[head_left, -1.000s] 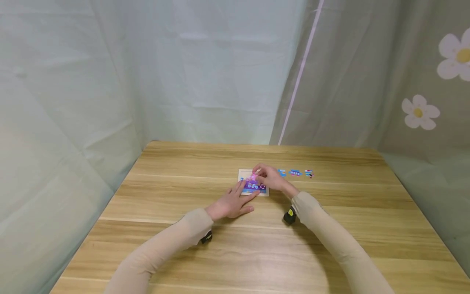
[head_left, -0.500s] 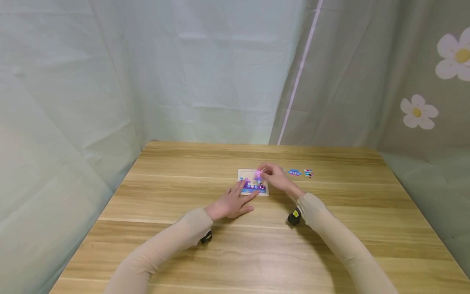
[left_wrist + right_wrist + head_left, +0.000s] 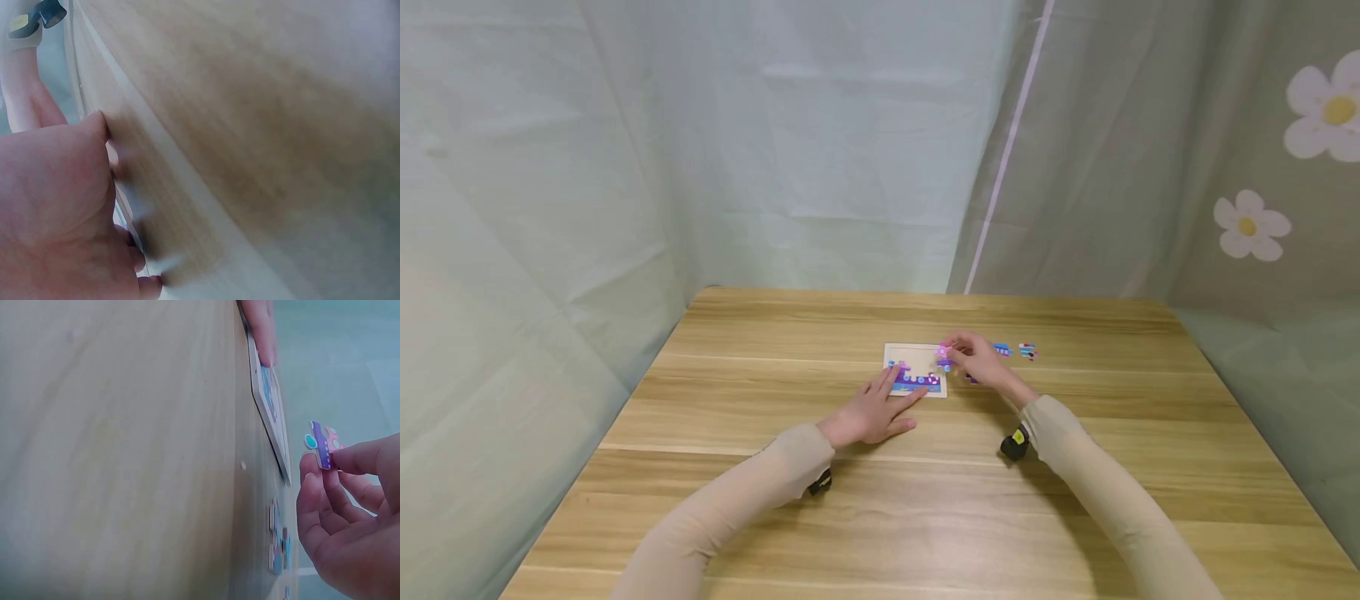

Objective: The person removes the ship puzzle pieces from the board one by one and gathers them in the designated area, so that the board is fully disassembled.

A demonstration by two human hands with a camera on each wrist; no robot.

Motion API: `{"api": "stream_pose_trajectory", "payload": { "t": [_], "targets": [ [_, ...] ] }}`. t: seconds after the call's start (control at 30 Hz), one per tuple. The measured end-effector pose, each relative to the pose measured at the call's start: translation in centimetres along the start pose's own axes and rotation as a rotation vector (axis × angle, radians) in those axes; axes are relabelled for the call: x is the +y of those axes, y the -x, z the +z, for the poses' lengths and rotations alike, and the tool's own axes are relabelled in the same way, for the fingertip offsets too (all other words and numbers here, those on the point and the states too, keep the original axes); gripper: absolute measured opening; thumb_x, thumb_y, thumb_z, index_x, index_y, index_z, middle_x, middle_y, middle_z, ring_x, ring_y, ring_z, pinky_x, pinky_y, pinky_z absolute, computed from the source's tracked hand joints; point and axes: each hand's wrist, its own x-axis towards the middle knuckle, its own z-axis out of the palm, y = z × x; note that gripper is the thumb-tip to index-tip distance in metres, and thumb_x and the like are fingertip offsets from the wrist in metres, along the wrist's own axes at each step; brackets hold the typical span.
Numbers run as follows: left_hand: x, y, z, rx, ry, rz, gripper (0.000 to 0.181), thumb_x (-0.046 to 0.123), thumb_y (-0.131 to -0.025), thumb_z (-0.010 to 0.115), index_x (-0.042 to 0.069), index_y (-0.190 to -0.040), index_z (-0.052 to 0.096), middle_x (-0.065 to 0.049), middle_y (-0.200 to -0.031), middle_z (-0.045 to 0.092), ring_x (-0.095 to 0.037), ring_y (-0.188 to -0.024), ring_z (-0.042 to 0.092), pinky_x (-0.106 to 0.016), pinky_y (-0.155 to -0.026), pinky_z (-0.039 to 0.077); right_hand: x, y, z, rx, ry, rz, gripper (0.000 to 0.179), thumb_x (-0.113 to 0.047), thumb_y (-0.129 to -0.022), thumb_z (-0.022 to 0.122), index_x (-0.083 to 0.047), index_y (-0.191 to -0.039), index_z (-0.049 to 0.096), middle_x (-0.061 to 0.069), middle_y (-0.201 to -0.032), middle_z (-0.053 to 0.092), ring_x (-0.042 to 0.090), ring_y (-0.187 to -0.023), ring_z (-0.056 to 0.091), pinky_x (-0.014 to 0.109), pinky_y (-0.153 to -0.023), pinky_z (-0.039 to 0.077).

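A small puzzle board (image 3: 922, 358) with a pale frame lies on the table, its lower part covered by purple and blue pieces. My left hand (image 3: 876, 412) rests on the board's lower left with fingers spread and straight. In the right wrist view, my right hand (image 3: 359, 512) pinches a pink and purple puzzle piece (image 3: 320, 445) between thumb and fingers, lifted off the table. The head view places that right hand just past the board's right edge. The left wrist view shows mostly the palm of the left hand (image 3: 62, 219), fingertips partly hidden.
Loose puzzle pieces lie right of the board, among them a blue one (image 3: 1002, 350) and a multicoloured one (image 3: 1028, 351). A dark purple piece (image 3: 972, 379) shows below the right hand. Curtains (image 3: 820, 167) hang behind the wooden table (image 3: 880, 517).
My right hand has moved right, carrying the puzzle piece up and away from the board, so more bare backing shows. The left hand has stayed in place.
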Motion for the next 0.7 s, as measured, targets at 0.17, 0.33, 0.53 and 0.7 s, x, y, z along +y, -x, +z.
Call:
{"api": "stream_pose_trajectory", "payload": {
  "t": [0.17, 0.33, 0.53, 0.7],
  "targets": [
    [-0.1, 0.3, 0.0, 0.003, 0.023, 0.004, 0.058, 0.052, -0.102, 0.031, 0.036, -0.155, 0.014, -0.019, -0.163, -0.007, -0.034, -0.151, 0.0, -0.056, -0.119, 0.019, 0.3, 0.4, -0.6, -0.003, -0.013, 0.005, 0.023, -0.009, -0.098, 0.052, 0.004, -0.116, 0.058, 0.02, -0.101, 0.064, 0.018, -0.078, 0.062, 0.027, -0.065, 0.056],
    [-0.2, 0.2, 0.1, 0.013, 0.02, 0.017, 0.058, 0.051, -0.102, 0.03, 0.035, -0.155, 0.014, -0.019, -0.163, -0.006, -0.034, -0.151, -0.001, -0.056, -0.12, 0.018, 0.4, 0.9, -1.3, 0.026, -0.009, 0.023, 0.024, -0.008, -0.099, 0.052, 0.005, -0.118, 0.057, 0.022, -0.105, 0.064, 0.017, -0.083, 0.063, 0.028, -0.071, 0.058],
    [-0.3, 0.2, 0.3, 0.021, 0.01, 0.019, 0.058, 0.052, -0.102, 0.029, 0.035, -0.155, 0.013, -0.019, -0.163, -0.006, -0.034, -0.151, 0.0, -0.056, -0.119, 0.02, 0.5, 1.4, -2.0, 0.063, 0.007, 0.038, 0.023, -0.007, -0.097, 0.054, 0.006, -0.116, 0.058, 0.021, -0.099, 0.065, 0.017, -0.078, 0.064, 0.028, -0.069, 0.058],
    [-0.4, 0.2, 0.5, 0.029, 0.004, 0.023, 0.059, 0.053, -0.102, 0.029, 0.035, -0.156, 0.013, -0.019, -0.163, -0.005, -0.033, -0.151, 0.001, -0.056, -0.119, 0.02, 1.0, 1.7, -2.7, 0.092, 0.047, 0.024, 0.025, -0.006, -0.097, 0.054, 0.008, -0.117, 0.058, 0.023, -0.101, 0.064, 0.017, -0.082, 0.062, 0.027, -0.07, 0.058]
  ]
}}
